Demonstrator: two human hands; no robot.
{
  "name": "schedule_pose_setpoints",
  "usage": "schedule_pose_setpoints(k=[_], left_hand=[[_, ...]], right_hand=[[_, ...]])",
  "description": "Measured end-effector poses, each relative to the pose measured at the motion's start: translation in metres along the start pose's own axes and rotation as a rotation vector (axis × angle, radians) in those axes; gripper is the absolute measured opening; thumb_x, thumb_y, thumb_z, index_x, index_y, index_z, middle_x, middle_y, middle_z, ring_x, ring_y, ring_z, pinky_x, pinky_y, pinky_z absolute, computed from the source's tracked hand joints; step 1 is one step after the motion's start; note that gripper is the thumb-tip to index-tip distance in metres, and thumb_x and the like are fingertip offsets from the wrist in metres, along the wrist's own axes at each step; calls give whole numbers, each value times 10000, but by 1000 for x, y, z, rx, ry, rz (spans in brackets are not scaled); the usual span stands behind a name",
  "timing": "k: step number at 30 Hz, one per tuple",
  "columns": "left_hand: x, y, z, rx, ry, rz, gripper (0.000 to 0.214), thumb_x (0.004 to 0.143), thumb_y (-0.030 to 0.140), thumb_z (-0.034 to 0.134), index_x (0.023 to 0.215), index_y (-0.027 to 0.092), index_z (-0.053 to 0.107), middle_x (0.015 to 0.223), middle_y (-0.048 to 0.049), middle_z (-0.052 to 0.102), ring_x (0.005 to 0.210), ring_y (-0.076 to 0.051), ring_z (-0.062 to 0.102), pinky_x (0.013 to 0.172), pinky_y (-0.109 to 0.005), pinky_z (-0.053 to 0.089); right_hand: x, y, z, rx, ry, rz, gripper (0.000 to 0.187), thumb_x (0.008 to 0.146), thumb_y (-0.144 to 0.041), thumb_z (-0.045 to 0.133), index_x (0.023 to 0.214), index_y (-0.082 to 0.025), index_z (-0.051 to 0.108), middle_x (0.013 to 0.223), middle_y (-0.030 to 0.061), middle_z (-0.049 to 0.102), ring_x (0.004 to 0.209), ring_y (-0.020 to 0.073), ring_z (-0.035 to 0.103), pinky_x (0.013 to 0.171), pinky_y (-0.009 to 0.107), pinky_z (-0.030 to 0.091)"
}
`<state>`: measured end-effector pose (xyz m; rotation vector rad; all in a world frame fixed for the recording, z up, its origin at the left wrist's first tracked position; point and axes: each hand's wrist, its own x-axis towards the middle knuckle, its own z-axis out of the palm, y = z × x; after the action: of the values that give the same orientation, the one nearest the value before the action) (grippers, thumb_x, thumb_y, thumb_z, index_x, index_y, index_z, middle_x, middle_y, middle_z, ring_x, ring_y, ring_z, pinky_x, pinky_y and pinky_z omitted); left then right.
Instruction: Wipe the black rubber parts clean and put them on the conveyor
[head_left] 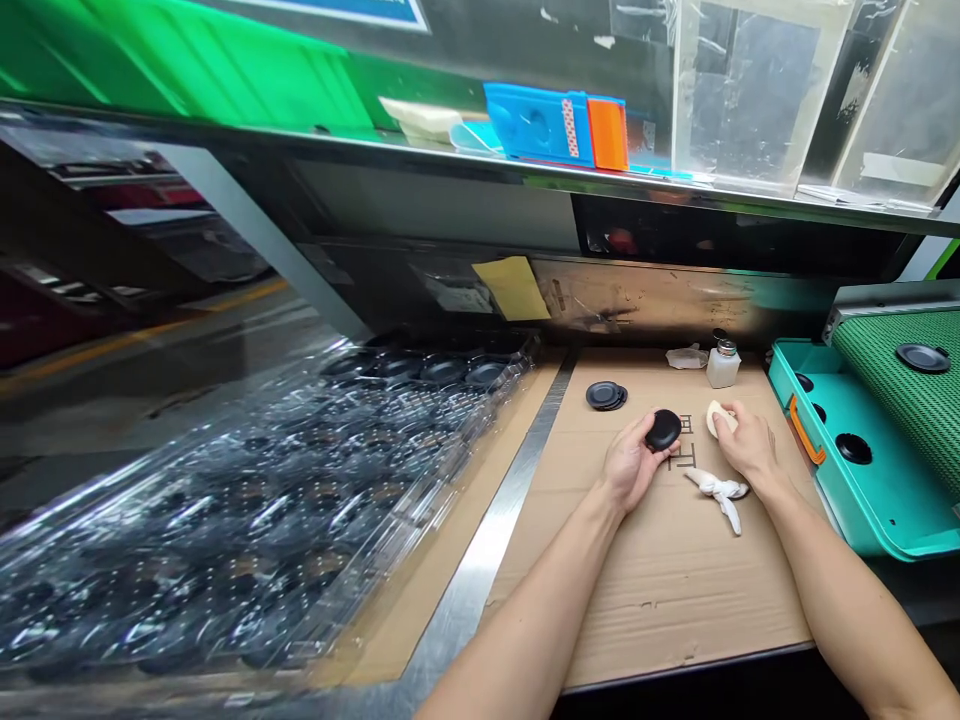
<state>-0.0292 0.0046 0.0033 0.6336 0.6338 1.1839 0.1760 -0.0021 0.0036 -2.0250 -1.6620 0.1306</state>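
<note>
My left hand (630, 464) cradles a glossy black rounded disc (664, 431) in its fingers, above the cardboard sheet (660, 590). My right hand (745, 442) grips a small cream pad or folded cloth (717, 418), partly hidden by the fingers, close to the black disc but not touching it. Just below the hands lies a twisted white cloth (718, 497). Beyond them sits a small stack of black discs (606, 395). A clear pump-top bottle (724, 366) stands at the far edge of the cardboard, next to a crumpled clear wrapper (686, 358).
Left of the cardboard, a metal strip (487, 540) runs along the bench, and stacked clear plastic trays (247, 500) hold many dark discs. To the right stand a teal holder (862, 480) with round recesses and a green mesh mat (907, 390). Blue and orange items (555, 125) sit on a shelf above.
</note>
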Motion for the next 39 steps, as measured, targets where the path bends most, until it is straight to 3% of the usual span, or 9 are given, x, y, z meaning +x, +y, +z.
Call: schedule_pose_setpoints(k=[4,7,10,13,20,25,39], left_hand=[[-1,-2,-7,456,47,297,638,756,325,849,1297,180,542,1186,-132,707,1108,-235,684,1020,-419,532],[-2,-3,-12,819,34,680,669,756,300,850,1330,212,519,1181,-108,701,1130,-235,677,1089,-458,505],[-4,-5,-12,930,-11,1056,736,819,259,802,1444,252,413,1264,-110,661,1192,-225,654,1083,-435,530],[-7,-8,-7,900,-30,1233,825,827,240,804,1496,277,323,1301,-125,608,1236,-237,627,1017,-409,581],[-19,1,11,812,-20,1379,870,783,197,825,1452,324,283,1307,-109,429,1199,-247,614,883,-404,646],[-27,6,19,783,-40,1438,832,758,111,786,1406,309,303,1269,-96,406,1177,-246,612,897,-451,640],[-34,4,22,864,32,1343,742,782,195,730,1330,342,250,1245,-90,372,1180,-271,606,947,-523,604]], right_hand=[[5,11,8,-88,50,-88,332,991,-401,483,1222,-239,658,1173,89,705,1101,249,618,909,325,429],[8,16,12,-138,51,-119,333,1002,-378,457,1181,-204,678,1164,115,685,1148,257,578,984,338,399],[10,18,13,-147,19,-110,340,1012,-384,442,1183,-207,676,1142,113,686,1130,257,579,979,339,393],[9,16,11,-138,15,-102,330,1012,-384,441,1169,-214,677,1136,108,686,1129,260,576,966,340,389],[5,11,7,-114,10,-92,326,1017,-380,438,1166,-221,680,1161,105,682,1135,255,578,963,336,392],[5,8,5,-141,2,-84,333,1024,-375,425,1181,-217,672,1176,105,682,1145,251,578,964,335,399],[10,17,14,-143,8,-83,357,1011,-404,440,1207,-211,668,1185,110,678,1156,254,575,1006,348,385]])
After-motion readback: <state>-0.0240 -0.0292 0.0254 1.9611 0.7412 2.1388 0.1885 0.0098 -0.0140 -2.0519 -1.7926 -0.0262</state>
